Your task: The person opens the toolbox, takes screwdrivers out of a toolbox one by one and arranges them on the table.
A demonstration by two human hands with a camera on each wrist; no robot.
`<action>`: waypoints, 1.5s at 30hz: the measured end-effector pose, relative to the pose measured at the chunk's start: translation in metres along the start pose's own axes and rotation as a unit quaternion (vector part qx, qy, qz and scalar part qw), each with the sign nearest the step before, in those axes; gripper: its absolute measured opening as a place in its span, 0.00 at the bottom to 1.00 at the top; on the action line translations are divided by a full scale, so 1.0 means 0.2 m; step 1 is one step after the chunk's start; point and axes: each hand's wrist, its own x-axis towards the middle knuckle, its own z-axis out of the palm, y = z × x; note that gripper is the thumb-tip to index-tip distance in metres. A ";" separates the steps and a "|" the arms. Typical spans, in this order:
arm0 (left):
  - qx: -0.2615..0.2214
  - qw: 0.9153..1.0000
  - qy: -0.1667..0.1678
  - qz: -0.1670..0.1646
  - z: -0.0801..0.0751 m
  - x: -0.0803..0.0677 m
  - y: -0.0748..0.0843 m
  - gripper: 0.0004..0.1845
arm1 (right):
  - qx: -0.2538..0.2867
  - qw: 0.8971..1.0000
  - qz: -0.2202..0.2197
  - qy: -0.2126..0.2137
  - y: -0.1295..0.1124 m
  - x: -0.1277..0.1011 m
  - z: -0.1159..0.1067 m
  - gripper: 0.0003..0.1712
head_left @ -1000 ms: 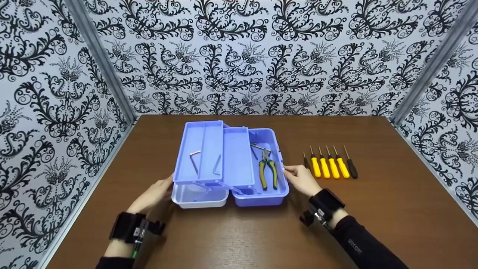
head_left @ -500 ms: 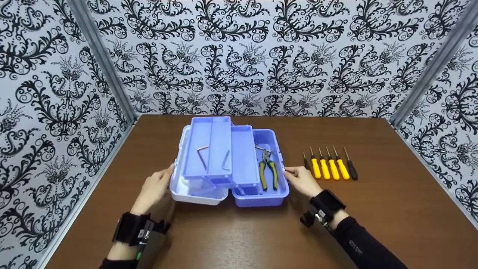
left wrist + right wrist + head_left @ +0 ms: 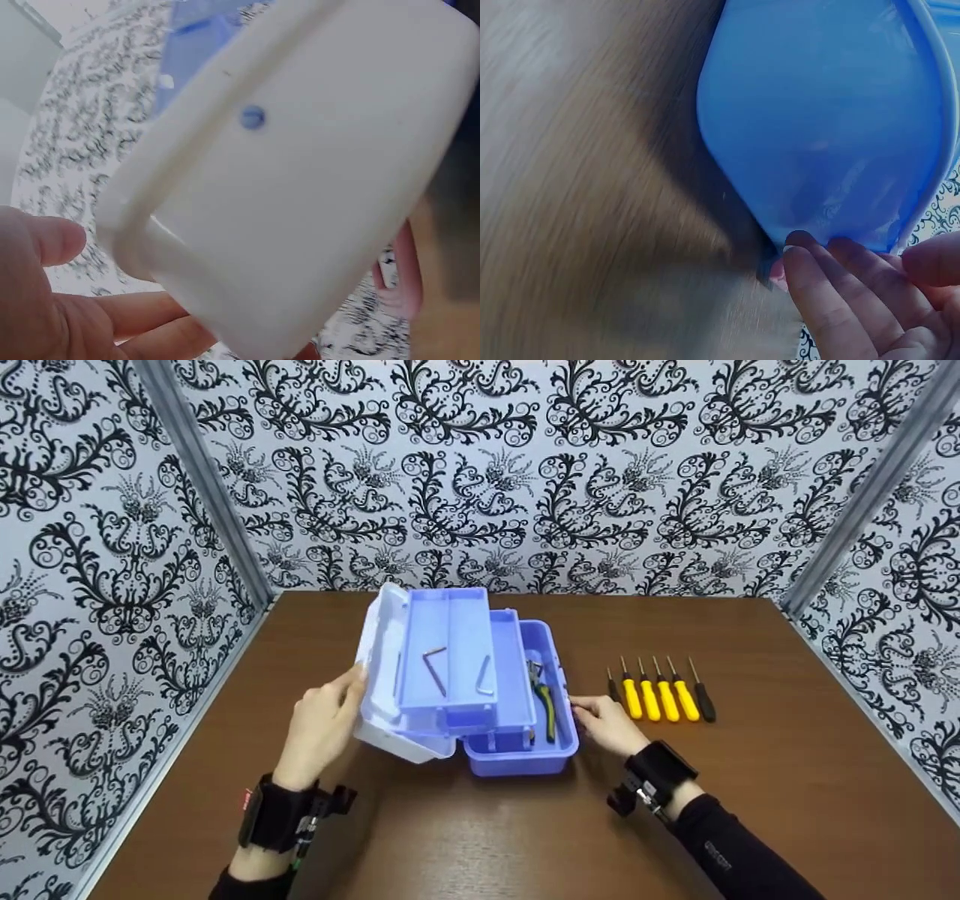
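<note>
A lilac toolbox (image 3: 521, 765) stands on the table with its stepped trays (image 3: 469, 645) spread leftward. My left hand (image 3: 322, 727) holds the outer edge of its white lid (image 3: 382, 652), which is tilted up; in the left wrist view, the fingers (image 3: 169, 337) reach beneath the lid. At the box's right wall, my right hand (image 3: 609, 724) grips the side near a pink clasp (image 3: 778, 274). Hex keys (image 3: 435, 667) lie in the upper tray. Pliers (image 3: 550, 712) with yellow-and-black handles sit in the bottom, partly covered by the lower tray.
Right of the toolbox, several screwdrivers (image 3: 664, 697) lie in a row, most with yellow handles and the outer ones black. The brown table (image 3: 480, 832) meets patterned walls (image 3: 480, 510) at the back and sides.
My left hand has risen and moved right, tilting the lid up. The trays have swung rightward over the base, now hiding part of the pliers. My right hand has stayed at the box's side.
</note>
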 end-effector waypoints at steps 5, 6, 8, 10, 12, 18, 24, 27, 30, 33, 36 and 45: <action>0.003 0.998 0.037 0.041 0.01 -0.01 0.07 0.23 | -0.022 1.000 -0.014 -0.013 0.01 0.01 -0.01 0.22; -0.001 0.998 0.044 0.047 0.01 -0.01 0.08 0.22 | -0.030 0.999 -0.018 -0.011 0.01 0.01 -0.02 0.22; -0.015 0.997 0.054 0.061 0.02 -0.02 0.10 0.21 | -0.042 0.999 -0.026 -0.008 0.02 0.02 -0.03 0.22; -0.030 0.995 0.059 0.074 0.02 -0.02 0.12 0.20 | -0.047 0.998 -0.030 0.001 0.02 0.04 -0.04 0.23; -0.043 0.993 0.058 0.089 0.03 -0.03 0.14 0.18 | -0.053 0.998 -0.028 0.012 0.02 0.06 -0.05 0.23; -0.047 0.989 0.049 0.135 0.05 -0.03 0.19 0.23 | -0.094 0.995 -0.026 0.031 0.04 0.13 -0.08 0.28; -0.061 0.974 0.055 0.211 0.10 0.00 0.22 0.29 | -0.136 0.989 -0.040 0.044 0.06 0.20 -0.08 0.33; -0.098 0.965 0.064 0.235 0.17 0.02 0.22 0.35 | -0.150 0.986 -0.044 0.052 0.08 0.23 -0.07 0.35; -0.131 0.955 0.061 0.258 0.26 0.04 0.22 0.42 | -0.148 0.987 -0.041 0.056 0.11 0.26 -0.06 0.34; -0.148 0.949 0.054 0.274 0.35 0.04 0.22 0.47 | -0.144 0.987 -0.040 0.057 0.14 0.27 -0.04 0.31; -0.148 0.946 0.057 0.284 0.42 0.00 0.24 0.48 | -0.148 0.986 -0.047 0.059 0.15 0.28 -0.04 0.29; -0.103 0.935 0.092 0.326 0.49 -0.02 0.29 0.40 | -0.180 0.978 -0.080 0.074 0.11 0.28 -0.06 0.26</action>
